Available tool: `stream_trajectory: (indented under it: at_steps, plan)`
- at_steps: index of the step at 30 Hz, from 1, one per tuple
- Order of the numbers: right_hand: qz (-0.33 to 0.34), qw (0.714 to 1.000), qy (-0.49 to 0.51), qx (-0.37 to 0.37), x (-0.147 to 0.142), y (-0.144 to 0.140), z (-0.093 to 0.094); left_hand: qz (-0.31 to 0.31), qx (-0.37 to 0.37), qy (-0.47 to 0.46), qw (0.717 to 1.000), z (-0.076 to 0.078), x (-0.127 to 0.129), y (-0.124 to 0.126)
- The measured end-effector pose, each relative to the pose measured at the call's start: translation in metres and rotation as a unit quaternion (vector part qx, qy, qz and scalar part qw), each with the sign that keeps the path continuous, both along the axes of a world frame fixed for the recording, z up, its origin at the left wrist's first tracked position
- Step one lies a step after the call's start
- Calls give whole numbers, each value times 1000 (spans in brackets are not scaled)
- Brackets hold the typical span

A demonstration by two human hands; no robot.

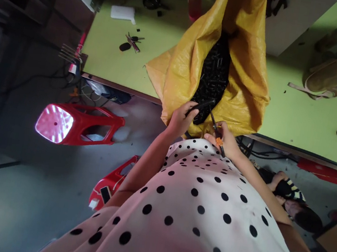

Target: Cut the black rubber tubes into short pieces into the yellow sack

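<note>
Left hand (181,119) pinching a black strip (203,104); right hand (225,141) clamped on orange-handled snips (217,133). Yellow sack (244,91) at twelve o'clock, overhanging the green table (127,64) edge. Open floor at nine.

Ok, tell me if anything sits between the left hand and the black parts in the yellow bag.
Nothing visible does. The left hand is at the open mouth of the bag, already gripping one black part, with the pile just beyond.

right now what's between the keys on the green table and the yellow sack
In the head view, only bare green table shows between the keys and the yellow sack; nothing lies in that stretch.
</note>
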State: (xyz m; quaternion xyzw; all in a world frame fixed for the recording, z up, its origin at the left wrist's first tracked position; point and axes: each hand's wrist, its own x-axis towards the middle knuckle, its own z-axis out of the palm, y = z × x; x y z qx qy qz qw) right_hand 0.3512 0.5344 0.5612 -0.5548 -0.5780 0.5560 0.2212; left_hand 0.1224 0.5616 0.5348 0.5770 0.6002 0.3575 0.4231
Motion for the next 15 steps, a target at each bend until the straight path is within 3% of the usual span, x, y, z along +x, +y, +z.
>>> stream_trajectory:
  at_steps: [7, 15]
  plan:
    - [-8, 1000, -23, 7, -17, 3, -2, -45, 8, 25, 999, 12, 9, -4]
    - [-4, 998, -43, 44, -18, 9, -5, -68, 0, 24, 997, 10, -2, -2]
